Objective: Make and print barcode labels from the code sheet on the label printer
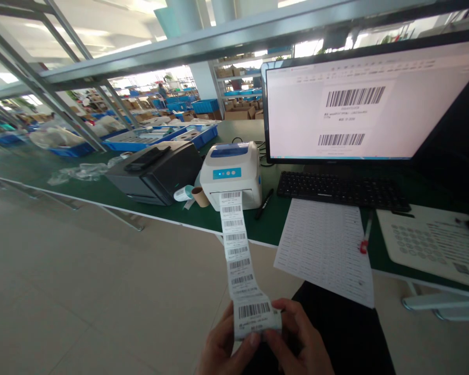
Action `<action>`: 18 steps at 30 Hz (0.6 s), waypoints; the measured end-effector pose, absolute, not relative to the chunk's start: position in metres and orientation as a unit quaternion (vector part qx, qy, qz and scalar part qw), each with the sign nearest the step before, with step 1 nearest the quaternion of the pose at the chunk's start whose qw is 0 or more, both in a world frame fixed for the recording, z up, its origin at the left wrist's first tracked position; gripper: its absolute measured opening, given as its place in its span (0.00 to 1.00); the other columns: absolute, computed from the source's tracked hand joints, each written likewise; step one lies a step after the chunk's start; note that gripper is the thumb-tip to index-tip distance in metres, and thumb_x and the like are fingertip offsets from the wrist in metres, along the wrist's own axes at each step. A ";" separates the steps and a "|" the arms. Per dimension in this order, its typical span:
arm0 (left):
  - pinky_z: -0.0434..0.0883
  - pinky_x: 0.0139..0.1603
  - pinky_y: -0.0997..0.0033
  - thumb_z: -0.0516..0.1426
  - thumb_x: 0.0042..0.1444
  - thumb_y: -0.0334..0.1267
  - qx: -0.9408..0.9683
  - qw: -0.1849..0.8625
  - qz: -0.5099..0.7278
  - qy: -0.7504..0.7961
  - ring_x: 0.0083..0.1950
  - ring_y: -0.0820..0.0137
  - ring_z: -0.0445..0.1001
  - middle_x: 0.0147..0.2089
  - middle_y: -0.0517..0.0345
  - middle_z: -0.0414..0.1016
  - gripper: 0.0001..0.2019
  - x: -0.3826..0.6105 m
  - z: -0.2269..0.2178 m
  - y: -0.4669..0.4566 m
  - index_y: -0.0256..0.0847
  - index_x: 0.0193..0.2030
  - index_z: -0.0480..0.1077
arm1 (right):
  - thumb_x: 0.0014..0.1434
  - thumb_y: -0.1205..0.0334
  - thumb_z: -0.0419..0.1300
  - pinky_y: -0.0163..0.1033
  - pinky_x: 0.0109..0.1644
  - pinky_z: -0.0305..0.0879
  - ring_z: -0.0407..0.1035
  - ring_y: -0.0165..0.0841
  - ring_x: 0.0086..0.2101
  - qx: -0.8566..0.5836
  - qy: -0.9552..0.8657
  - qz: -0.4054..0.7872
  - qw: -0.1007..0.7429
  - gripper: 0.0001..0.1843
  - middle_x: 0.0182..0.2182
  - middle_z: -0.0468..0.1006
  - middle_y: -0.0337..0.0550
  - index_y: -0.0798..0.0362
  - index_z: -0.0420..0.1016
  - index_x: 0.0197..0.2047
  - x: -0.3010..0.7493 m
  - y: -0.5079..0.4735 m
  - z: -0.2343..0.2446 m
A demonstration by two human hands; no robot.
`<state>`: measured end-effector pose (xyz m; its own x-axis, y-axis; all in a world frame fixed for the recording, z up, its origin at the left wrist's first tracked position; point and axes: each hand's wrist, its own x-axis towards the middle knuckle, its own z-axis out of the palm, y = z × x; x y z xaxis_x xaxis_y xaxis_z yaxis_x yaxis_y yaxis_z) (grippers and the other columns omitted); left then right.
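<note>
A long strip of barcode labels (pixel 236 250) hangs from the front slot of a white label printer (pixel 230 179) and runs down to my hands. Its lower end is rolled up. My left hand (pixel 226 341) grips the left side of the roll, thumb on its front. On the right side, my right hand (pixel 299 336) has its thumb at the lower edge and its fingers curled around the roll. Black bars and small print show on each label.
Left of the printer are a cardboard core (pixel 199 197), a small label roll (pixel 183 193) and a black printer (pixel 156 172). A marker (pixel 264 203), keyboard (pixel 342 188), monitor (pixel 336 109) and printed sheet (pixel 324 245) overhanging the table edge are to the right. A metal beam (pixel 180 44) crosses above.
</note>
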<state>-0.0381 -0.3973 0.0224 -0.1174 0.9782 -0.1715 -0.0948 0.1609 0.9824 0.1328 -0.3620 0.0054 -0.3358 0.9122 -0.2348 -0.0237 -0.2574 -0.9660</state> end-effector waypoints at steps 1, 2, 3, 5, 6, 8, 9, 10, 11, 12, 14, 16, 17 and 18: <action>0.75 0.63 0.48 0.67 0.62 0.52 0.382 0.539 0.510 0.551 0.58 0.44 0.77 0.55 0.42 0.80 0.18 -0.038 0.022 -0.398 0.42 0.52 0.83 | 0.62 0.35 0.61 0.37 0.41 0.74 0.77 0.34 0.33 -0.449 -0.502 0.645 0.362 0.29 0.41 0.85 0.49 0.48 0.70 0.55 0.132 -0.362 0.005; 0.76 0.61 0.48 0.66 0.63 0.54 0.362 0.546 0.515 0.552 0.56 0.45 0.79 0.52 0.42 0.82 0.20 -0.038 0.021 -0.398 0.42 0.53 0.82 | 0.61 0.35 0.61 0.38 0.42 0.74 0.77 0.34 0.34 -0.446 -0.511 0.637 0.366 0.29 0.41 0.85 0.49 0.48 0.71 0.55 0.132 -0.363 0.003; 0.77 0.60 0.48 0.66 0.64 0.54 0.351 0.546 0.522 0.553 0.54 0.46 0.80 0.50 0.42 0.82 0.21 -0.039 0.020 -0.398 0.41 0.54 0.82 | 0.61 0.35 0.62 0.38 0.43 0.74 0.77 0.34 0.34 -0.443 -0.518 0.631 0.371 0.29 0.41 0.85 0.48 0.47 0.71 0.55 0.132 -0.363 0.002; 0.77 0.59 0.49 0.66 0.64 0.53 0.365 0.533 0.525 0.553 0.54 0.46 0.80 0.52 0.42 0.82 0.20 -0.040 0.018 -0.398 0.41 0.53 0.82 | 0.59 0.35 0.63 0.39 0.43 0.75 0.77 0.34 0.33 -0.438 -0.520 0.629 0.377 0.30 0.41 0.85 0.48 0.47 0.71 0.56 0.131 -0.364 0.000; 0.77 0.60 0.50 0.66 0.64 0.52 0.386 0.525 0.523 0.550 0.56 0.45 0.79 0.54 0.42 0.81 0.18 -0.041 0.018 -0.398 0.42 0.53 0.82 | 0.58 0.35 0.64 0.40 0.43 0.75 0.76 0.34 0.32 -0.436 -0.513 0.634 0.380 0.32 0.41 0.85 0.48 0.47 0.70 0.56 0.131 -0.365 0.000; 0.75 0.63 0.50 0.67 0.63 0.50 0.423 0.506 0.519 0.544 0.61 0.44 0.76 0.58 0.43 0.79 0.16 -0.043 0.019 -0.398 0.45 0.52 0.83 | 0.58 0.35 0.64 0.41 0.45 0.76 0.76 0.34 0.32 -0.432 -0.490 0.651 0.387 0.33 0.41 0.85 0.48 0.47 0.69 0.57 0.129 -0.365 0.001; 0.74 0.64 0.50 0.67 0.63 0.50 0.433 0.498 0.519 0.544 0.63 0.43 0.74 0.59 0.43 0.78 0.15 -0.043 0.020 -0.397 0.46 0.51 0.84 | 0.58 0.35 0.65 0.42 0.45 0.76 0.77 0.34 0.33 -0.430 -0.475 0.660 0.391 0.33 0.41 0.85 0.48 0.48 0.68 0.57 0.128 -0.366 0.002; 0.73 0.65 0.49 0.67 0.63 0.50 0.440 0.491 0.521 0.543 0.64 0.43 0.73 0.60 0.43 0.78 0.14 -0.044 0.021 -0.397 0.47 0.50 0.84 | 0.58 0.35 0.65 0.42 0.46 0.76 0.77 0.35 0.34 -0.429 -0.460 0.669 0.398 0.33 0.41 0.84 0.49 0.48 0.67 0.58 0.127 -0.366 0.004; 0.73 0.65 0.48 0.67 0.63 0.51 0.446 0.483 0.523 0.543 0.65 0.42 0.73 0.60 0.44 0.77 0.14 -0.044 0.021 -0.397 0.47 0.50 0.84 | 0.58 0.35 0.65 0.42 0.46 0.76 0.78 0.36 0.36 -0.426 -0.444 0.676 0.405 0.34 0.42 0.84 0.49 0.47 0.66 0.59 0.126 -0.367 0.005; 0.73 0.65 0.48 0.67 0.62 0.50 0.455 0.476 0.522 0.542 0.65 0.42 0.72 0.61 0.44 0.76 0.13 -0.044 0.022 -0.397 0.48 0.49 0.84 | 0.58 0.35 0.65 0.42 0.47 0.76 0.79 0.36 0.38 -0.425 -0.430 0.681 0.414 0.35 0.43 0.84 0.50 0.47 0.64 0.60 0.125 -0.368 0.007; 0.74 0.65 0.49 0.68 0.62 0.49 0.482 0.464 0.514 0.537 0.65 0.43 0.73 0.61 0.44 0.76 0.12 -0.043 0.022 -0.396 0.48 0.48 0.85 | 0.59 0.35 0.63 0.43 0.49 0.77 0.80 0.37 0.40 -0.428 -0.418 0.680 0.424 0.36 0.45 0.84 0.51 0.47 0.62 0.62 0.125 -0.368 0.009; 0.74 0.65 0.50 0.68 0.62 0.49 0.490 0.467 0.512 0.529 0.63 0.44 0.74 0.60 0.43 0.77 0.13 -0.043 0.020 -0.396 0.47 0.49 0.85 | 0.60 0.35 0.62 0.43 0.49 0.77 0.80 0.37 0.39 -0.441 -0.436 0.664 0.418 0.34 0.44 0.85 0.52 0.47 0.64 0.60 0.126 -0.369 0.009; 0.74 0.65 0.49 0.68 0.63 0.49 0.476 0.481 0.514 0.526 0.62 0.44 0.75 0.59 0.43 0.78 0.14 -0.043 0.019 -0.397 0.46 0.50 0.84 | 0.60 0.35 0.62 0.42 0.48 0.77 0.80 0.37 0.37 -0.449 -0.453 0.652 0.411 0.33 0.43 0.85 0.52 0.47 0.67 0.59 0.126 -0.369 0.009; 0.75 0.64 0.49 0.67 0.63 0.51 0.450 0.502 0.519 0.525 0.60 0.44 0.77 0.57 0.42 0.79 0.16 -0.043 0.017 -0.397 0.46 0.52 0.83 | 0.60 0.34 0.62 0.42 0.47 0.77 0.80 0.37 0.35 -0.457 -0.469 0.640 0.403 0.32 0.42 0.85 0.51 0.47 0.69 0.58 0.127 -0.369 0.008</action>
